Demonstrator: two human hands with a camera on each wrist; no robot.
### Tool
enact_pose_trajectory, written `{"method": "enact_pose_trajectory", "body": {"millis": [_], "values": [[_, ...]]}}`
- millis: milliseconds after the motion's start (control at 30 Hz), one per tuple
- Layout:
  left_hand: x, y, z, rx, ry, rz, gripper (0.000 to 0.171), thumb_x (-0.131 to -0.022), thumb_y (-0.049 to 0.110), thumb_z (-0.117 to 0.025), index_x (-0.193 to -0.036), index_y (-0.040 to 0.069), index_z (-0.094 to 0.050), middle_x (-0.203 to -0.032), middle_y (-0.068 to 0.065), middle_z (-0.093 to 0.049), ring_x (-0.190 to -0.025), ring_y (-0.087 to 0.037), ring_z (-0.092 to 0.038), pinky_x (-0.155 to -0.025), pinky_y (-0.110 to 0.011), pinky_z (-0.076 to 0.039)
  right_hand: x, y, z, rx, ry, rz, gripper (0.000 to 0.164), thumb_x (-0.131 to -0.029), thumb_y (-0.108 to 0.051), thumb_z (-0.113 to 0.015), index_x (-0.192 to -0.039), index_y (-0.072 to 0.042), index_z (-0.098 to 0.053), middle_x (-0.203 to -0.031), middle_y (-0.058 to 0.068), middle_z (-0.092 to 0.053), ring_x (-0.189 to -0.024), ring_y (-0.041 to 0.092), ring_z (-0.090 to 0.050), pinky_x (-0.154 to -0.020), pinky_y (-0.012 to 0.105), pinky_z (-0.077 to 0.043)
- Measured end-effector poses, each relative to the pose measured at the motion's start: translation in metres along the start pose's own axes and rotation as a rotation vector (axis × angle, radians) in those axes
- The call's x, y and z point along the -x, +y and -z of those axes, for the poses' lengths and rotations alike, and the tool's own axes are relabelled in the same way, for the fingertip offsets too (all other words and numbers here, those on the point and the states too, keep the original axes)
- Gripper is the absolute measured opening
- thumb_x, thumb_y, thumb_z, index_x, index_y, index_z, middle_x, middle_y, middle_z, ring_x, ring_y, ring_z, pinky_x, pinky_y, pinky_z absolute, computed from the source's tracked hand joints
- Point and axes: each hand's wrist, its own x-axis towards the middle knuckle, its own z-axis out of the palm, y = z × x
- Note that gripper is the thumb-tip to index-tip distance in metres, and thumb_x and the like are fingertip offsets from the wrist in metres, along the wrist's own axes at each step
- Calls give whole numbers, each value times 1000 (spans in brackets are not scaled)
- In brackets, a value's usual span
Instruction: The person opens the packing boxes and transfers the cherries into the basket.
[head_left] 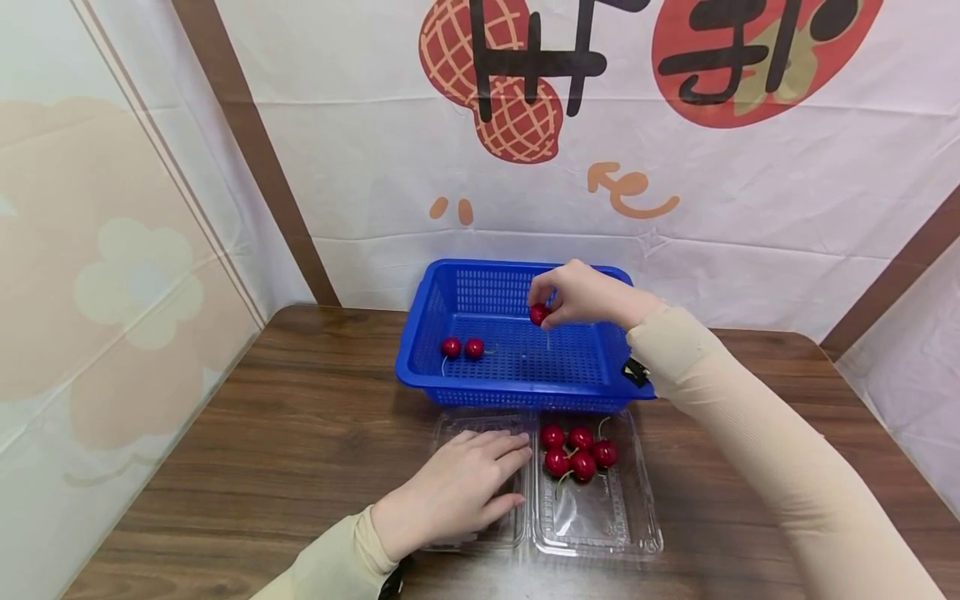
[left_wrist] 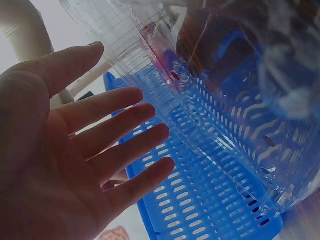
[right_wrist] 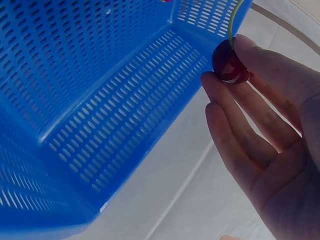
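My right hand [head_left: 583,293] pinches a red cherry [right_wrist: 229,62] between thumb and fingertips, its green stem showing, over the right part of a blue basket [head_left: 517,392]. Two cherries [head_left: 462,347] lie on the basket floor at the left. In front of the basket stands a clear plastic clamshell box [head_left: 592,546], folded out flat. Several cherries [head_left: 581,454] with stems sit in its right half. Over the left half lies my left hand [head_left: 465,483], palm down with the fingers straight; the left wrist view shows the fingers beside the clear plastic.
A brown wooden table [head_left: 300,442] carries the basket and the box. Close behind the basket hangs a white printed cloth [head_left: 360,167]. Another cloth wall [head_left: 112,292] runs along the table's left side.
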Motion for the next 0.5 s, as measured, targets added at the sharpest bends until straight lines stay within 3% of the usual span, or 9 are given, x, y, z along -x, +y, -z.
{"method": "enact_pose_trajectory", "body": {"millis": [500], "values": [[1, 0, 1, -6, -8, 3, 50, -86, 43, -56, -124, 11, -59, -129, -5, -57, -116, -23, -51, -90, -46, -47, -31, 5, -18, -8, -75, -74, 29, -73, -19, -76, -98, -10, -67, -97, 5, -68, -84, 15, -61, -78, 33, -55]]}}
